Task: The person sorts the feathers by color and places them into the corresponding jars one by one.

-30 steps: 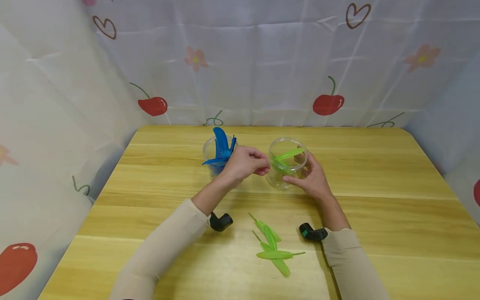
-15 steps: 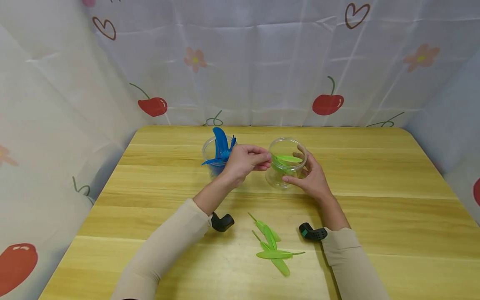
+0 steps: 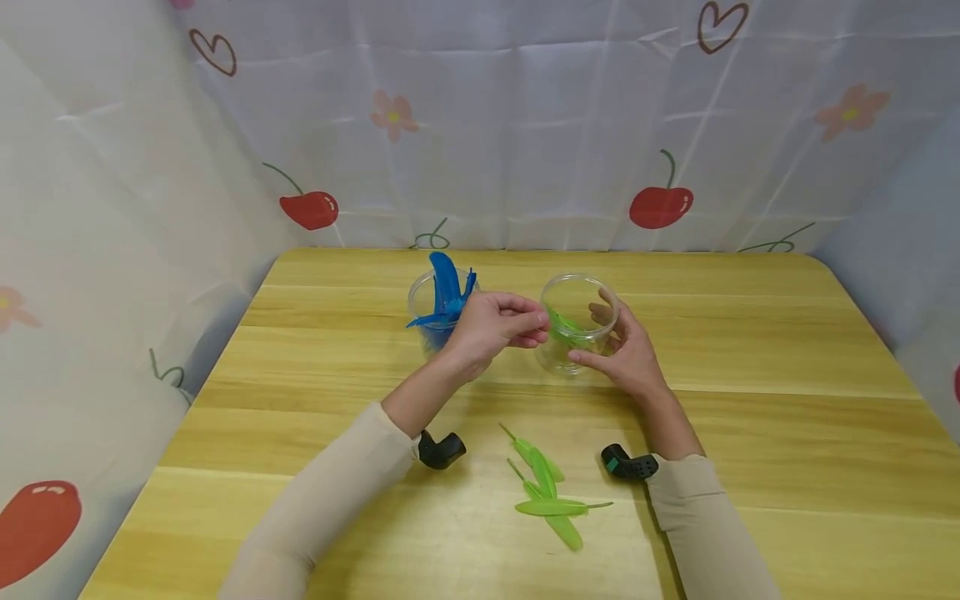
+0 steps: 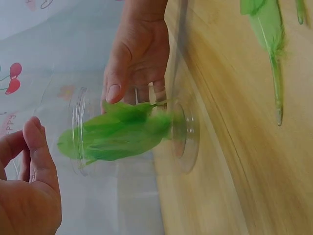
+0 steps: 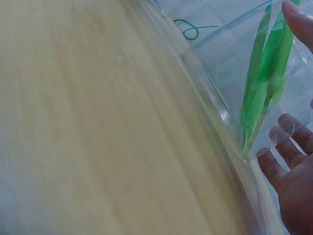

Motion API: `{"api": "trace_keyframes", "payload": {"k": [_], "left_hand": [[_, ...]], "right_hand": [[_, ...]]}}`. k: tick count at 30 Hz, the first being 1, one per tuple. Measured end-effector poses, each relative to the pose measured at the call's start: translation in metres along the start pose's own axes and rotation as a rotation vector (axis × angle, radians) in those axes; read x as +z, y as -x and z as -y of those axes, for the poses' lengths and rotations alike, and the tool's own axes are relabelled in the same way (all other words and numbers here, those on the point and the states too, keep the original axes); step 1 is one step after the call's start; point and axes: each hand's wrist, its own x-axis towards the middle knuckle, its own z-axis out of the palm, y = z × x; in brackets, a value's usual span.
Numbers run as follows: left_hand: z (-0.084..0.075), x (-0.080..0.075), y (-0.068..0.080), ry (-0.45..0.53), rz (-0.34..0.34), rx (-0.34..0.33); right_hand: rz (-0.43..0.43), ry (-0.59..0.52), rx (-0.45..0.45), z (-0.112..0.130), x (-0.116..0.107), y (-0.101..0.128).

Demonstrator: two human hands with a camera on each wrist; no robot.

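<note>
In the head view my right hand holds a clear plastic jar from its right side, thumb in front and fingers behind. Green feathers stand inside that jar; one tip shows at its mouth in the left wrist view. My left hand is at the jar's left side near the rim, fingers loosely bent with thumb and fingertips close together. I see nothing between them. Behind the left wrist, a second clear jar contains blue feathers.
Several loose green feathers lie crossed on the wooden table between the forearms. A black wrist device sits at the left cuff, another black wrist device at the right. A printed curtain hangs behind the table.
The green feather that slanted up near the jar's rim has sunk down into the jar. My left hand stays beside the rim, its fingers shifting slightly. The right hand's hold is unchanged.
</note>
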Motion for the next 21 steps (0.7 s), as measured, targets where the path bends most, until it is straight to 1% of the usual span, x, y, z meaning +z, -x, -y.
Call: {"api": "trace_keyframes", "payload": {"k": [7,14,16,19,21], "left_hand": [[0.004,-0.006,0.012,-0.057,0.060,-0.023],[0.016,-0.017,0.021,-0.188,0.135,-0.062],[0.020,-0.020,0.024,-0.214,0.156,-0.079],[0.026,-0.026,0.027,-0.259,0.199,-0.119],[0.031,-0.030,0.029,-0.306,0.227,-0.145]], "right_hand": [[-0.003,-0.002,-0.016,-0.003,0.000,-0.001],[-0.003,-0.009,-0.010,-0.004,-0.001,0.000],[0.000,-0.011,-0.006,0.001,0.000,0.000],[0.007,-0.014,-0.008,0.015,0.001,0.004],[0.011,-0.010,-0.011,0.024,0.002,0.006]]}}
